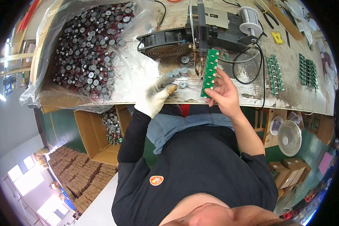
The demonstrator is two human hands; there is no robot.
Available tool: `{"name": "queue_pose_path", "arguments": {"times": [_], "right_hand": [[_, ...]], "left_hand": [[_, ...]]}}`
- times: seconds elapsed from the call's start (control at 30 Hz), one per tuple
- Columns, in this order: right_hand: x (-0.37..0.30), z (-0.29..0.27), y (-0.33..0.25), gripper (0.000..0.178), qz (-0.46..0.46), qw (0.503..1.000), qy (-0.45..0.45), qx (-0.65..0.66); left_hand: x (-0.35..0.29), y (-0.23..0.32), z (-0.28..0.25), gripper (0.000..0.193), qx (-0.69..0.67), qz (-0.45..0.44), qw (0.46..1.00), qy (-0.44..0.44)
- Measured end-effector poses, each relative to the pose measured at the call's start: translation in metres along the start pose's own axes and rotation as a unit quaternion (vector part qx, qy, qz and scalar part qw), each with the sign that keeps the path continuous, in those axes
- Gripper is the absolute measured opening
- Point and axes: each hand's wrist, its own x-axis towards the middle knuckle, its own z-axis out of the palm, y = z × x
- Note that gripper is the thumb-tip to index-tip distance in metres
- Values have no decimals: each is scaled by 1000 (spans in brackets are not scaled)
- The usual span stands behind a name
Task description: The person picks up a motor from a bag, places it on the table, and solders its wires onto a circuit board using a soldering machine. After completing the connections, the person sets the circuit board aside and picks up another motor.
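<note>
My right hand (225,92) is closed on a long green circuit board (210,71), thumb on its face near the lower end. The board stands nearly upright, with a row of small pale parts along it, beside the tip of the soldering machine (202,30). My left hand (156,94), in a white glove with stained fingertips, has thumb and fingers drawn together at the table's front edge. What they pinch, if anything, is hidden. Close to those fingertips lie several small round grey discs with thin wires (182,84); the wires run toward the board.
Clear plastic sheeting at the left holds a heap of wired discs (90,49). A black fan (164,44) stands behind my hands. Toward the right are a solder wire spool (250,19), a loose black cable (235,69), more green boards (275,74) and pliers (266,16).
</note>
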Motion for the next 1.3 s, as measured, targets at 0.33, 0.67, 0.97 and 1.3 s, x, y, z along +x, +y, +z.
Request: {"name": "queue_pose_path", "arguments": {"times": [0.33, 0.67, 0.97, 1.3], "right_hand": [[-1, -2, 4, 72, -5, 1000, -7, 7], [-2, -4, 4, 71, -7, 1000, -5, 10], [-1, -3, 3, 70, -9, 1000, -11, 3], [-2, -3, -1, 76, 13, 999, -37, 17]], "left_hand": [[9, -10, -4, 37, -181, -21, 983, -24], [7, 1, -9, 30, -87, 52, 994, 30], [-5, -6, 19, 29, -145, 45, 988, 39], [-13, -18, 60, 25, -204, -10, 979, 21]]}}
